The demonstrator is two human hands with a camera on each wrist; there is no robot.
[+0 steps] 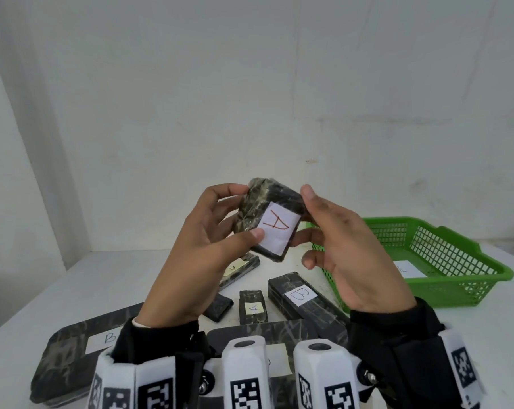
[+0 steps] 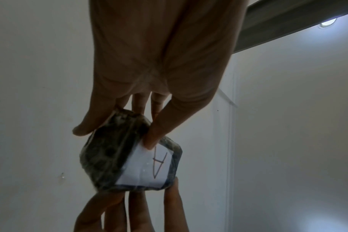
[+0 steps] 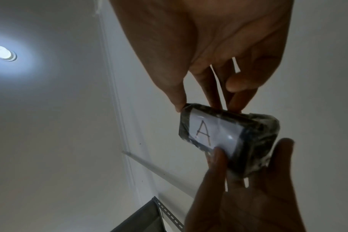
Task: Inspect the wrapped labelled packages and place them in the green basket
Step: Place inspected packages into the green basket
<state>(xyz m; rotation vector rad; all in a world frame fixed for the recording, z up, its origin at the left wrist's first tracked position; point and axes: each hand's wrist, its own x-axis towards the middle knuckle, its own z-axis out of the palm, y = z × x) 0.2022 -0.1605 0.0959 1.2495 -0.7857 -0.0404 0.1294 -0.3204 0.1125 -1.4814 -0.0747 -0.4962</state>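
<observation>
Head view, package (image 1: 272,219) in both hands' grip

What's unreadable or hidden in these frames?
- Head view: the letter on the label inside the green basket is cut off by the basket wall.
- Head view: the label on the package behind the left hand is too blurred to read.
- Head view: the nearest flat package has its label hidden by the wrist cameras.
- Wrist views: table contents out of frame.
</observation>
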